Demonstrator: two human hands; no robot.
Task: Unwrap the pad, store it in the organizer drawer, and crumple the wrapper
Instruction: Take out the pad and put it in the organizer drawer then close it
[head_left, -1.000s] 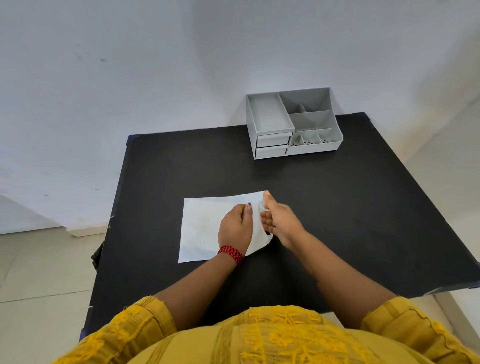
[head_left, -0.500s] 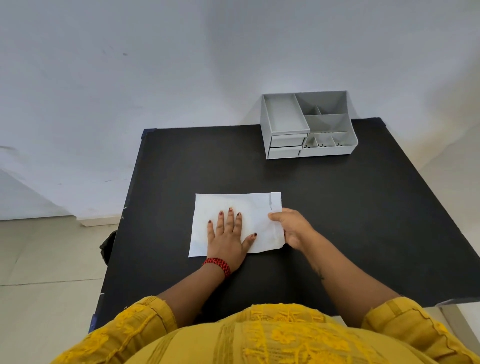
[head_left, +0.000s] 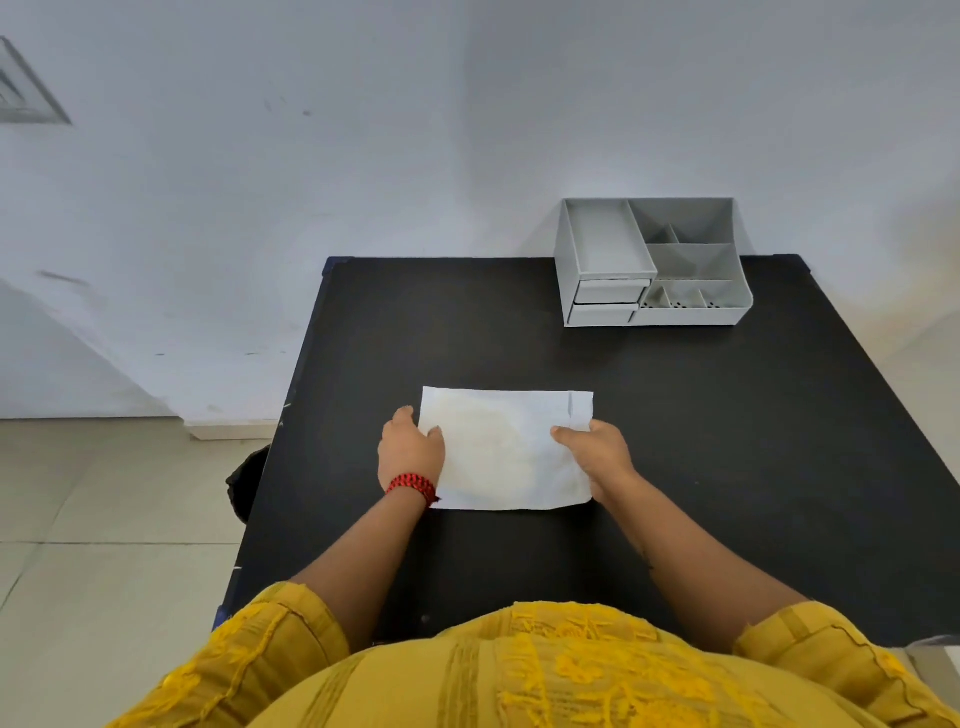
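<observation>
Now, with the wrapper (head_left: 504, 452) lying flat on the black worktop (head_left: 727, 415) between your hands, work the sealed end open rather than tearing across the middle: the strip at its right edge, just beyond your right thumb, looks like the place to start. Your left hand (head_left: 411, 451) curls over the wrapper's left edge, fingers tucked at the border, pinning it; your right hand (head_left: 597, 453) pinches the right edge near the far corner. Keep the left hand pressing down so the sheet does not slide while the right one peels. A faint rounded shape shows through the paper between your hands, probably the pad, still enclosed. The grey organizer (head_left: 652, 265) sits well beyond your right hand, at the far side, both drawers closed.
</observation>
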